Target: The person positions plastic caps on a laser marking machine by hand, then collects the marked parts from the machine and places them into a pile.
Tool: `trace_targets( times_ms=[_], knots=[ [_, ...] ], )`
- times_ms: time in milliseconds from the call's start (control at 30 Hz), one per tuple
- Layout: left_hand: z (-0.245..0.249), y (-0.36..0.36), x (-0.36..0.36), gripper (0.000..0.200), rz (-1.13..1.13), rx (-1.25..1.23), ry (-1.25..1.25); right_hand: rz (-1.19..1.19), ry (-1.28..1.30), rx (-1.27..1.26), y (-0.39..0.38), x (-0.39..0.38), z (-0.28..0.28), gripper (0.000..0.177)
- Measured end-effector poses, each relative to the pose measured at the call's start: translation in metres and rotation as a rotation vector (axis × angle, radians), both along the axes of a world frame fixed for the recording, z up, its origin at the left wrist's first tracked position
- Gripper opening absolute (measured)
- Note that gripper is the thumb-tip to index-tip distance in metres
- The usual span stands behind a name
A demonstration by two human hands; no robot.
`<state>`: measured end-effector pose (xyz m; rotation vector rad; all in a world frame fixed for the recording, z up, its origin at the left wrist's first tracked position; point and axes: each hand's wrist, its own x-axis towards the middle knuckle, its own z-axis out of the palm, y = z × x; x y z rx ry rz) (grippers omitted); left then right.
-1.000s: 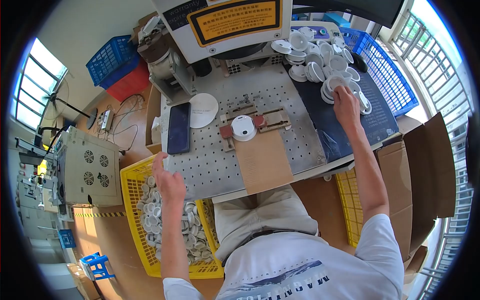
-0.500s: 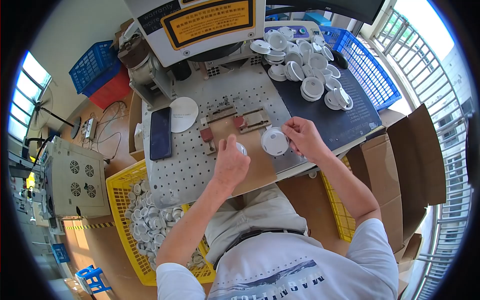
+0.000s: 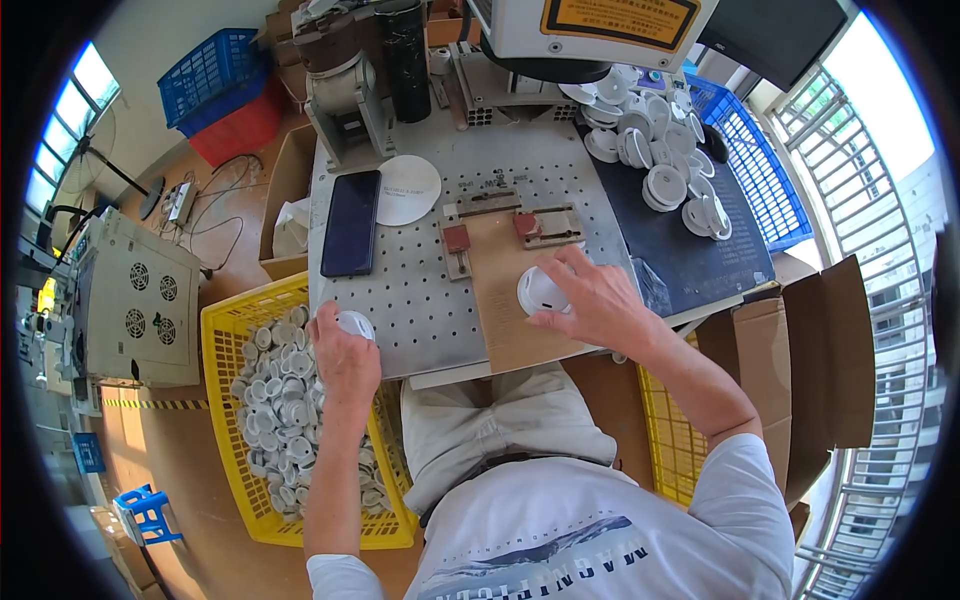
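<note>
My left hand is closed around a white round plastic cap, above the left front edge of the metal plate and beside the yellow basket. My right hand grips another white round plastic cap by its right side, thumb below and fingers above. That cap is over the brown cardboard strip. Just beyond it are the fixture's metal brackets with red blocks. Part of each cap is covered by the fingers.
A yellow basket full of small white round parts stands at left. On the perforated metal plate lie a phone and a white disc. White caps pile on the dark mat. A machine head overhangs the back.
My left hand has moved left with its cap, from the fixture to the plate's edge near the basket. My right hand has brought its cap over the cardboard strip. The camera view has shifted.
</note>
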<state>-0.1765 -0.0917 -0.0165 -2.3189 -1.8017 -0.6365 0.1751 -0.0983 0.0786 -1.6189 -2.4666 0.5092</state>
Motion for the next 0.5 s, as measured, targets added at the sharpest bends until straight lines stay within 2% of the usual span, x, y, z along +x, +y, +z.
trace_targets(
  times_ms=[33, 67, 133, 267, 333, 433, 500],
  knots=[
    [0.0, -0.001, 0.0, 0.009, 0.007, 0.007, 0.008, -0.134, -0.097, -0.045, -0.002, -0.007, 0.007, 0.063],
    [-0.001, 0.0, 0.0, 0.009, 0.015, 0.006, 0.001, -0.127, -0.104, -0.045, -0.003, -0.006, 0.014, 0.063],
    [-0.003, -0.001, 0.0, 0.01, 0.031, -0.02, -0.063, 0.069, -0.026, -0.016, -0.002, -0.001, 0.022, 0.065],
    [-0.001, 0.0, 0.0, 0.01, 0.007, 0.008, -0.024, 0.1, -0.125, -0.042, 0.005, -0.007, 0.006, 0.068],
    [0.0, -0.001, 0.001, 0.011, 0.016, 0.008, -0.034, -0.026, -0.108, -0.023, 0.003, -0.015, 0.01, 0.068],
    [-0.001, -0.001, 0.0, 0.012, 0.024, -0.01, -0.065, 0.141, 0.024, -0.139, 0.004, -0.008, 0.021, 0.069],
    [0.0, -0.001, 0.0, 0.012, 0.021, 0.001, -0.046, 0.09, 0.023, -0.129, 0.008, -0.015, 0.011, 0.066]
  ],
)
